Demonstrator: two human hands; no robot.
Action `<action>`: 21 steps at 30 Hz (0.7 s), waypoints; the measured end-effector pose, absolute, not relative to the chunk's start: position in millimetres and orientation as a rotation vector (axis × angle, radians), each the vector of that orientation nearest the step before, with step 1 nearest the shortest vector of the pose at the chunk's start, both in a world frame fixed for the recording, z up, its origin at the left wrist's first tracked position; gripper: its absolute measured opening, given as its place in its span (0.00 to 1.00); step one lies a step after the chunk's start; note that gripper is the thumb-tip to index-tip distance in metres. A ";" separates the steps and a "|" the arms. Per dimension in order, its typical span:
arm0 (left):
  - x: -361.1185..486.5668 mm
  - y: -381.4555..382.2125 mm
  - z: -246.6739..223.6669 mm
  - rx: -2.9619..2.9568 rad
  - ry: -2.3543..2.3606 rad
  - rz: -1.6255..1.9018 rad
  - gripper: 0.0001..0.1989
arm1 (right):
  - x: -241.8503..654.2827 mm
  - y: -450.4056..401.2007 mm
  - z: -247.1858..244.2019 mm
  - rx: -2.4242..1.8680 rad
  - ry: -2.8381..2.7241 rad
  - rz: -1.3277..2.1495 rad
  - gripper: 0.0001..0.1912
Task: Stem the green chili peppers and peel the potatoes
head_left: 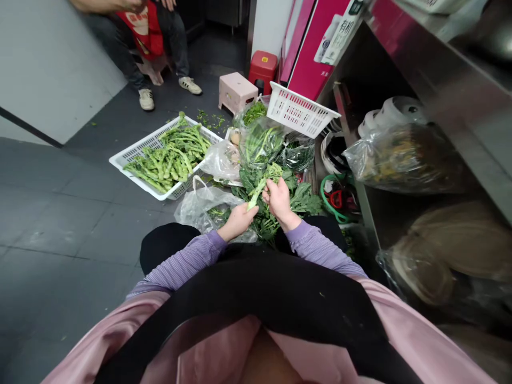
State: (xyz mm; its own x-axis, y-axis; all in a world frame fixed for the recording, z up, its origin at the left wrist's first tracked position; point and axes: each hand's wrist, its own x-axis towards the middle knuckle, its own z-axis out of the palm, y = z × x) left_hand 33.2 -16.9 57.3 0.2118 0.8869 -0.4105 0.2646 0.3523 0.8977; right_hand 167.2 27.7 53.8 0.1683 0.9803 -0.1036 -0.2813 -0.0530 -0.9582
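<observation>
A light green vegetable stalk (257,194) slants between my two hands, its leafy tip up and to the right. My left hand (239,220) is closed on the lower end of the stalk. Near the upper part, my right hand (277,198) has its fingers closed against the stalk. Dark green leaves (304,200) lie in a pile beneath and beside my hands. A clear plastic bag (192,207) with some greens sits left of the pile. Further left, a white basket (120,159) holds many green stalks (170,160).
Bagged greens (262,143) and a tilted white basket (302,109) are beyond the leaves. Pink (236,92) and red (263,69) stools stand behind. A green-rimmed basket (339,216) and metal shelves (370,213) flank the right. A seated person's legs (176,45) show at upper left.
</observation>
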 end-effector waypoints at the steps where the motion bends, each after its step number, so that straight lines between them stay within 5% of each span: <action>1: 31.7 -17.4 57.5 1.122 1.275 0.554 0.17 | 166.4 26.4 55.7 -1.097 -0.776 1.289 0.19; 9: 21.8 -16.2 52.7 1.090 1.147 0.415 0.15 | 179.7 27.3 68.9 -1.044 -0.726 1.529 0.19; 13: 23.6 -24.3 54.1 1.136 1.093 0.406 0.16 | 189.2 41.7 56.9 -1.142 -0.596 1.930 0.18; 17: 8.3 -9.9 58.7 0.962 1.006 0.591 0.17 | 182.2 38.2 38.0 -1.362 -0.542 2.181 0.11; 21: -47.9 61.3 54.3 0.702 1.435 0.857 0.17 | 197.4 35.1 29.8 -1.275 -0.644 2.030 0.14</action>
State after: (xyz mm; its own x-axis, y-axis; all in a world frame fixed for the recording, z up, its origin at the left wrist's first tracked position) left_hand -47.9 61.3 54.3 -0.0540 0.8387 -0.5419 -0.0789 0.5374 0.8396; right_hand 197.4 35.1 29.8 -0.3175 0.7397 -0.5933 -0.2624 -0.6697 -0.6947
